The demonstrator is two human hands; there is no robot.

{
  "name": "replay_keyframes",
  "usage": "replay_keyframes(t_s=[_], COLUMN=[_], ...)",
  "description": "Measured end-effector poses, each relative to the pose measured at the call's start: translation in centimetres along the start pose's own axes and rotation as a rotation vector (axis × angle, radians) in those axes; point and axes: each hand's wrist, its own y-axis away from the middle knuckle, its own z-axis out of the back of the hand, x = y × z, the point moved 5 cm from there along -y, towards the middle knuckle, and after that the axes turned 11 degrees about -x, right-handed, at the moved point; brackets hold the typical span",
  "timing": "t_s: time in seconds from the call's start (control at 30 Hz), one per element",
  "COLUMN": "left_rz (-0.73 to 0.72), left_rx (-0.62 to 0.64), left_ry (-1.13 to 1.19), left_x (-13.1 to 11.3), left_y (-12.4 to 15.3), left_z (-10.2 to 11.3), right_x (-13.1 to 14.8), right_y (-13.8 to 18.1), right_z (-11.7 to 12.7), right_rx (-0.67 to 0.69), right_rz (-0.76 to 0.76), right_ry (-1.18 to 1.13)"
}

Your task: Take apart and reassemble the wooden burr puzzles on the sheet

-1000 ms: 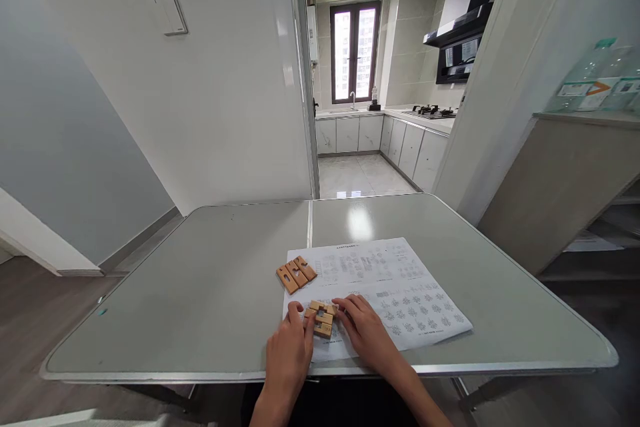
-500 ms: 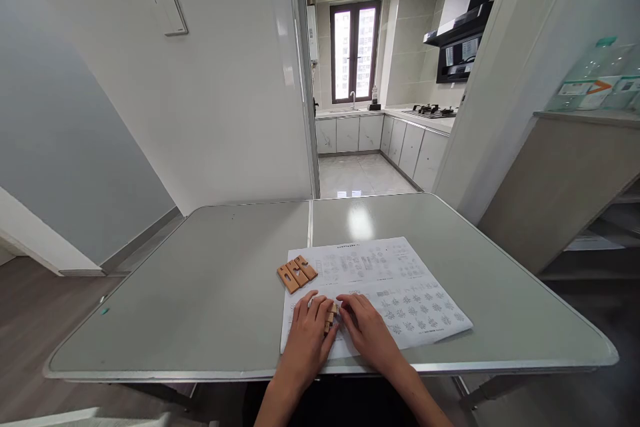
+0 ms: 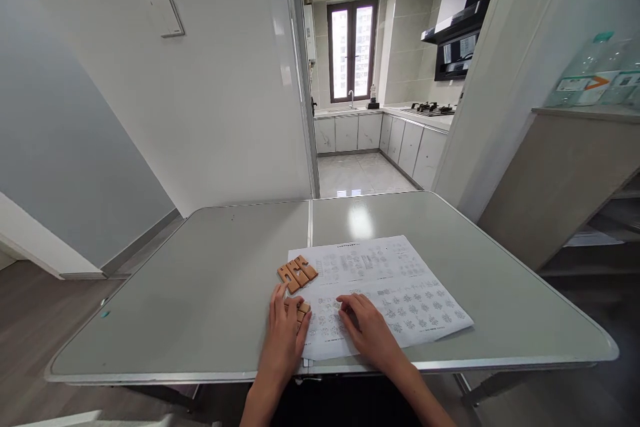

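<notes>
My left hand [image 3: 285, 328] curls its fingers and thumb around a small group of light wooden puzzle blocks [image 3: 303, 310] at the left edge of the printed sheet. Part of the blocks is hidden under the fingers. Just beyond them lie several flat wooden pieces [image 3: 297, 273] with cut-out slots, side by side on the sheet's corner. My right hand [image 3: 367, 323] rests on the white printed sheet [image 3: 420, 307], its fingers loosely bent and the thumb apart, with nothing visible in them. Rows of small line drawings cover the sheet.
The grey-green table [image 3: 175, 300] has a pale metal edge and a seam down its middle. A small green bit [image 3: 105, 313] lies near its left edge. To the right, plastic bottles [image 3: 585, 77] stand on a cabinet [image 3: 565, 173]. A kitchen opens beyond the table.
My left hand has moved left with the wooden blocks, away from my right hand, uncovering more of the sheet. My right hand stays nearly where it was.
</notes>
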Motion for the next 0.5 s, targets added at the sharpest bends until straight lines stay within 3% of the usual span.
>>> replay_keyframes(t_s=[0.27, 0.5], left_rz=[0.125, 0.137], left_rx=[-0.001, -0.028], left_ry=[-0.026, 0.021], left_x=[2.0, 2.4], left_y=[-0.1, -0.6], left_z=[-0.7, -1.9], right_x=[0.2, 0.3], right_y=[0.0, 0.0], right_z=[0.1, 0.2], right_rx=[0.016, 0.016], right_rz=[-0.02, -0.02], right_ry=[-0.001, 0.011])
